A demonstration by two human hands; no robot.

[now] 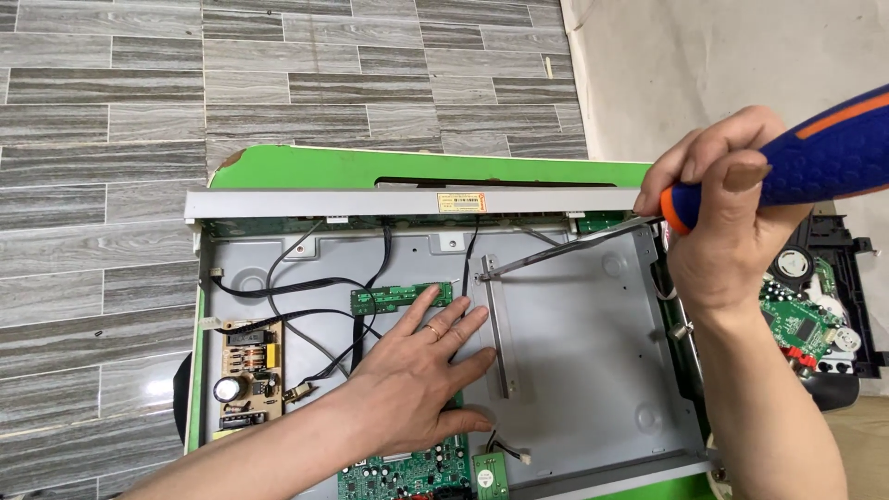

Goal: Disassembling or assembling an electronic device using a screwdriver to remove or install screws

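The left hand [417,370] lies flat and released, palm down, fingers spread on the grey floor of an open metal chassis [593,352]. Its fingertips touch the edge of a small green board [394,297] and lie just beside a metal rail [495,324] that runs lengthwise across the chassis floor. A ring shows on 1 finger.

The right hand [727,213] is clenched around the blue and orange handle of a screwdriver [815,157]. The shaft [565,248] slants down and to the left across the chassis, and its tip meets the top end of the rail, where a screw seems to sit; the screw itself is too small to make out.

Black cables [306,296] loop across the left half of the chassis. A brown power board [250,370] with a dark capacitor sits at the left wall. 2 green circuit boards [407,472] show at the bottom edge, near the left wrist. A silver front strip [407,201] with a small label crosses the top of the chassis.

The chassis rests on a green bench [306,167]. To the right, beyond the right wrist, lies a black drive unit [815,315] with a green board, apart from the chassis. Grey tiled floor [102,139] fills the rest of the view.
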